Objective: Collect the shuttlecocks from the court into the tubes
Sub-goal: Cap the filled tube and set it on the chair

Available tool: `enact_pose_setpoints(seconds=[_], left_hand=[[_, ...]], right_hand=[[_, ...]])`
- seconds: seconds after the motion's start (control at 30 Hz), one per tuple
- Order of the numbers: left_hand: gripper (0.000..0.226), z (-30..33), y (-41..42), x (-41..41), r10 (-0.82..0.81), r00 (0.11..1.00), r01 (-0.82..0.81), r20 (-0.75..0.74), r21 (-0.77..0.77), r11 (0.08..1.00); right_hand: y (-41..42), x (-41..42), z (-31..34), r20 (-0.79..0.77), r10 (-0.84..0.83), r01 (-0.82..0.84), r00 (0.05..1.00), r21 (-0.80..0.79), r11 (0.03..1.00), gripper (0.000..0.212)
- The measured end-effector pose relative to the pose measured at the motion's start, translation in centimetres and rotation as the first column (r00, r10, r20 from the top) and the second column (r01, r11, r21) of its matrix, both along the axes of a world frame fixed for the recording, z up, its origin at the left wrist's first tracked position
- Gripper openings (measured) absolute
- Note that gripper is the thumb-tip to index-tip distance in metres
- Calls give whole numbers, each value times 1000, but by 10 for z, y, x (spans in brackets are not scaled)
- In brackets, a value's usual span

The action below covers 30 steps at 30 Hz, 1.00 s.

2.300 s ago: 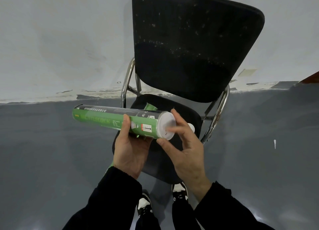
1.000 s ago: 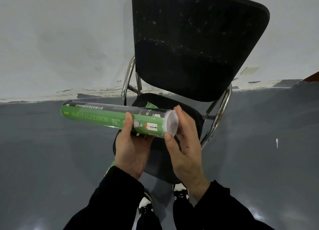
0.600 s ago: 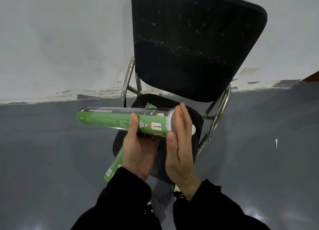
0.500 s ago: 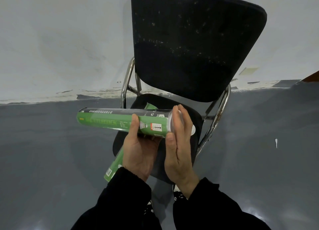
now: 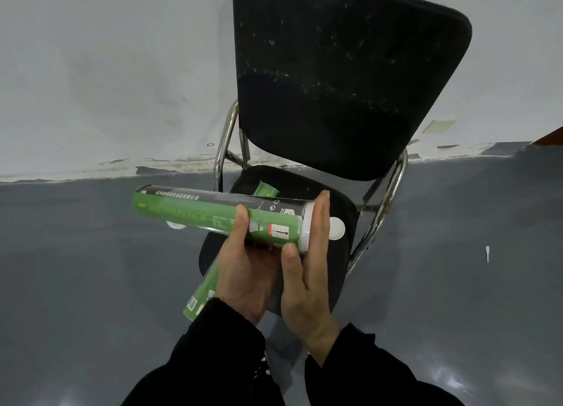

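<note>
the green tube (image 5: 213,215) lies roughly level in the air above the front of the chair seat (image 5: 344,271), its white cap (image 5: 307,227) on the right end. the left hand (image 5: 246,268) wraps it from below, thumb over the top; the right hand (image 5: 307,271) is flat, fingers together, palm pressed against the cap. this tube seems at its closing step. a second green tube (image 5: 202,289) lies on the seat, overhanging its front left edge, and a loose white lid (image 5: 336,228) sits near the right edge. a small white speck (image 5: 487,251) on the floor could be a feather; no shuttlecocks show.
</note>
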<state>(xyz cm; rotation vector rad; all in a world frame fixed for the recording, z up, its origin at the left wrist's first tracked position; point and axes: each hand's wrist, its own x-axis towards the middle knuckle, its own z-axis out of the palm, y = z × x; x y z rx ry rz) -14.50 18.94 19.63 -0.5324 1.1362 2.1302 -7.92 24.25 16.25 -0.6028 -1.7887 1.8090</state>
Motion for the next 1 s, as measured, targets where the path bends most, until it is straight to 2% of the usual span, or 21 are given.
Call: enact_pose_setpoints(seconds=[0.13,0.27,0.37,0.53,0.7,1.0], left_hand=[[64,-3,-1,-4,53,998,-53,-23,6,999],[58,-4,2,-2,64,997,-64,-43,-18,998],[56,-6,2,2,66,997,-67,-43,-16,998],[62,-5,0,3,71,997,-71,-35,4,997],[61,-9,-3,9,54,998,-53,-17,20,998],[65,-16,-6,12,39,999,-39,-13,-5,999]], right_hand=[[0,2,3,27,-36,38,999,-69,997,64],[3,-2,13,29,-130,132,991,-81,988,63],[7,-3,12,11,-148,148,989,-7,989,46],[11,-3,1,-37,-125,127,991,41,991,43],[23,-3,-9,-44,-137,143,990,242,960,36],[34,7,-20,-67,-113,127,991,266,956,40]])
